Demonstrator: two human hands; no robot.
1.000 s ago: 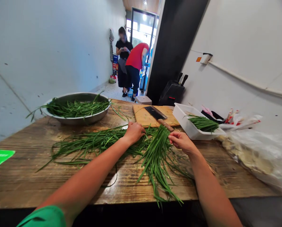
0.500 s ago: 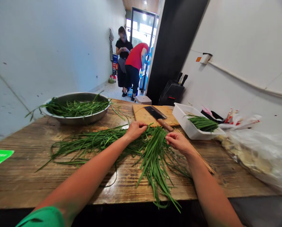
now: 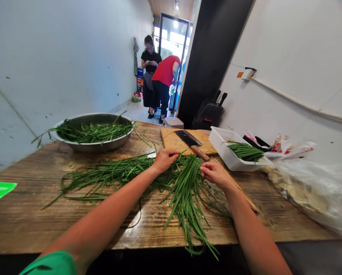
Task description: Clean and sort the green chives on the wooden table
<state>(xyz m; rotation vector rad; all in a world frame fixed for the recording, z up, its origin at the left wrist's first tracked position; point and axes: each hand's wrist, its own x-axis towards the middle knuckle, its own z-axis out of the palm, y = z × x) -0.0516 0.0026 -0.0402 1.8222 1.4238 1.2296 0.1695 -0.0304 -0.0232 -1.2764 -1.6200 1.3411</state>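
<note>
Long green garlic chives (image 3: 185, 198) fan out from between my two hands toward the table's front edge, some tips hanging over it. At their upper left end my left hand (image 3: 165, 159) is closed in a pinch; what is in its fingertips is too small to make out. My right hand (image 3: 215, 174), also pinched, is at the upper right side of the bunch, and its fingers hide what they hold. A loose pile of chives (image 3: 108, 172) lies to the left, partly under my left forearm. Thin wooden skewers (image 3: 242, 193) lie beside my right wrist.
A metal basin (image 3: 102, 147) of chives stands back left. A cleaver (image 3: 189, 138) rests on a wooden cutting board (image 3: 168, 139). To the right are a white tub (image 3: 231, 160) with bundled chives and a plastic bag (image 3: 311, 187). Two people stand near the far doorway.
Both hands keep nearly the same place and pinch beside the chives. The view has shifted very slightly.
</note>
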